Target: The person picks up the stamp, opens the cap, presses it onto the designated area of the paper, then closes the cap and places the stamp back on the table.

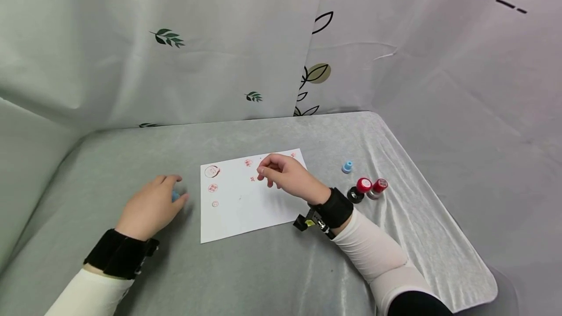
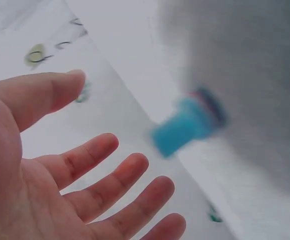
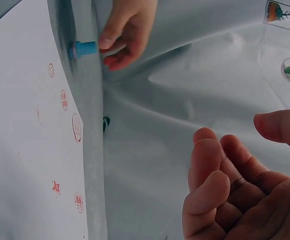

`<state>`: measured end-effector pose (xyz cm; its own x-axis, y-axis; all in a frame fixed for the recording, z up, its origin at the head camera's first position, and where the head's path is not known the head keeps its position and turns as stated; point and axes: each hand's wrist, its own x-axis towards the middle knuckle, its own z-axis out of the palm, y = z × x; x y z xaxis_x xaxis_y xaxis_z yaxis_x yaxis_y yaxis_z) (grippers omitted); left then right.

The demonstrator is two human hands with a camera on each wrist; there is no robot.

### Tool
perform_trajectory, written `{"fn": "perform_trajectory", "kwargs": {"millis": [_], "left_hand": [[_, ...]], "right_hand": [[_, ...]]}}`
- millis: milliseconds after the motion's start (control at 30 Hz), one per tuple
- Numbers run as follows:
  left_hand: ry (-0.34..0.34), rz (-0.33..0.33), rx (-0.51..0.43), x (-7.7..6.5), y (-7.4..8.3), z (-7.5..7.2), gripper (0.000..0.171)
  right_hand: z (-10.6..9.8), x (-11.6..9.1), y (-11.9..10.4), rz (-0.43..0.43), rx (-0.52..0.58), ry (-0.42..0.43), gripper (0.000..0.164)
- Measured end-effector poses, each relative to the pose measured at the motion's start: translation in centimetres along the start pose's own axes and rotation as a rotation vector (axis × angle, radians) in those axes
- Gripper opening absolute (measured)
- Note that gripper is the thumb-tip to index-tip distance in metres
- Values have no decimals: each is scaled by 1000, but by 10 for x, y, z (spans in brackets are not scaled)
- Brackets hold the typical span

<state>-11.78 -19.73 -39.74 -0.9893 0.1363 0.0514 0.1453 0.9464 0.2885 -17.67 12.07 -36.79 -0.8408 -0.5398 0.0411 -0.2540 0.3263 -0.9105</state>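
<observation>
A small light blue stamp (image 1: 175, 195) stands on the cloth left of the paper, mostly covered by my left hand (image 1: 151, 206). In the left wrist view the blue stamp (image 2: 185, 122) is blurred and apart from the spread, relaxed fingers. The right wrist view has it upright, close by the left fingertips (image 3: 116, 60). Over the upper part of a white paper sheet (image 1: 259, 213) hovers my right hand (image 1: 285, 175), loosely curled with nothing held. Red stamped marks (image 3: 63, 100), including circles, a smiley and a star, are spread over the sheet.
Right of the paper stand another light blue stamp (image 1: 347, 167) and two red-topped stamps, one with a red cap (image 1: 364, 185) and one darker red (image 1: 380, 185). A black round piece (image 1: 355, 195) lies beside them. A grey cloth (image 1: 246, 277) covers the table; printed curtains hang behind.
</observation>
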Motion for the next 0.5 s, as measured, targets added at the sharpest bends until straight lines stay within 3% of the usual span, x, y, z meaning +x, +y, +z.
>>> {"fn": "perform_trajectory", "kwargs": {"millis": [200,333,500], "left_hand": [[97,122,24,-6,33,-9,55],[99,182,2,-8,53,-11,59],[85,209,-21,-8,68,-11,62]], "right_hand": [[-1,1,0,-14,-40,7,13],[-1,1,1,-44,-102,30,14],[0,1,3,-104,-287,33,26]]}}
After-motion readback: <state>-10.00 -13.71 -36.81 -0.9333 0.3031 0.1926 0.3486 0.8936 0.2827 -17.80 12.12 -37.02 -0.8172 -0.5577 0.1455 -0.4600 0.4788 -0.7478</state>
